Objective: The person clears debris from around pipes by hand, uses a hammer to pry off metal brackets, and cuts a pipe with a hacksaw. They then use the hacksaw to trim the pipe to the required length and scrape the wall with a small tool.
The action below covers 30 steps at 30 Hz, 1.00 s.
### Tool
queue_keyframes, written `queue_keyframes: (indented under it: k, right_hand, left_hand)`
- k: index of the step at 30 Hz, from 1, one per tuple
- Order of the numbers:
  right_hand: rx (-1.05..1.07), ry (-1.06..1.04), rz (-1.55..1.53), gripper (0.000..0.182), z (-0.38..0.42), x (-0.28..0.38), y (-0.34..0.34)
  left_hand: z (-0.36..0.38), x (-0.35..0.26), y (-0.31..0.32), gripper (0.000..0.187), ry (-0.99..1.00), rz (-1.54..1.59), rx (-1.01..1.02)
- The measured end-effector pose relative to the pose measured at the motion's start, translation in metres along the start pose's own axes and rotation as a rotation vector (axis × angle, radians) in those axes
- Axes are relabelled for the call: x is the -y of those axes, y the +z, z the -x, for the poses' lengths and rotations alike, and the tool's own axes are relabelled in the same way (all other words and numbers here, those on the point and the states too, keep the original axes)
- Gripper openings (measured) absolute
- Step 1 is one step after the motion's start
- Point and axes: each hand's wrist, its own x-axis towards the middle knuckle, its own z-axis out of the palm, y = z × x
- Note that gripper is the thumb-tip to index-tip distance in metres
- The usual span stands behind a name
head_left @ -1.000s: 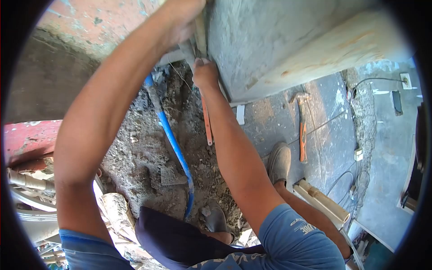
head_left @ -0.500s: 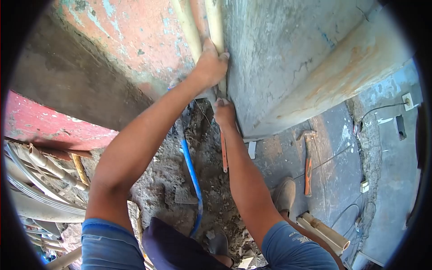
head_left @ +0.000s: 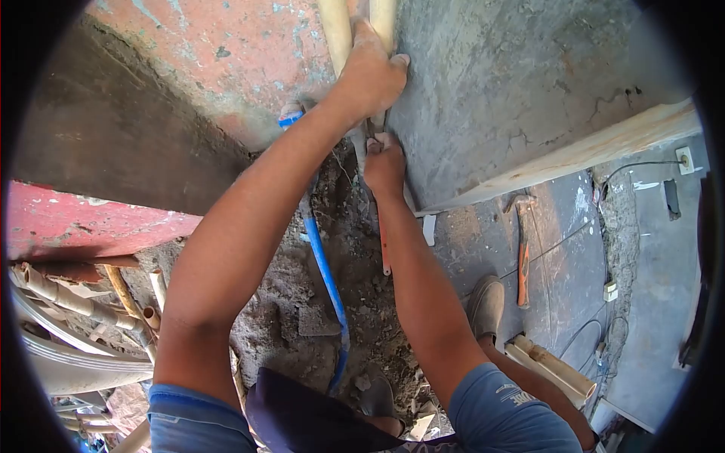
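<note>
The left hand (head_left: 375,73) gripped a round cream plastic pipe (head_left: 383,21); the right hand (head_left: 385,164) clamped a thin orange metal blade (head_left: 384,245)

A hammer (head_left: 522,255) with an orange handle lies on the grey floor (head_left: 563,268), near a white scrap (head_left: 429,230). To its right, a strip of broken concrete (head_left: 622,226) runs past a white plug (head_left: 610,291), while a dark cord (head_left: 643,164) trails from an outlet (head_left: 685,161). A loose pipe (head_left: 557,370) lies at lower right. A blue hose (head_left: 325,264) curves across the dirt (head_left: 276,306); at left, assorted poles (head_left: 87,304) crowd beneath a chipped pink ledge (head_left: 91,223).
</note>
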Motion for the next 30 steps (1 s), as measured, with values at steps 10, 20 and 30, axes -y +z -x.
queue_keyframes:
  k: [10, 20, 30]
  right_hand:
    - [-0.142, -0.023, -0.090, 0.024, 0.004, -0.012, 0.021]
    - [-0.110, -0.120, -0.014, 0.024, 0.012, -0.014, 0.011]
    - [0.458, 0.595, -0.741, 0.021, -0.022, -0.016, -0.007]
  left_hand:
    - [0.001, 0.002, 0.005, 0.039, 0.008, 0.041, -0.067]
    - [-0.001, 0.009, -0.001, 0.040, 0.066, 0.020, 0.009]
    - [0.002, 0.000, -0.010, 0.042, 0.112, -0.051, 0.062]
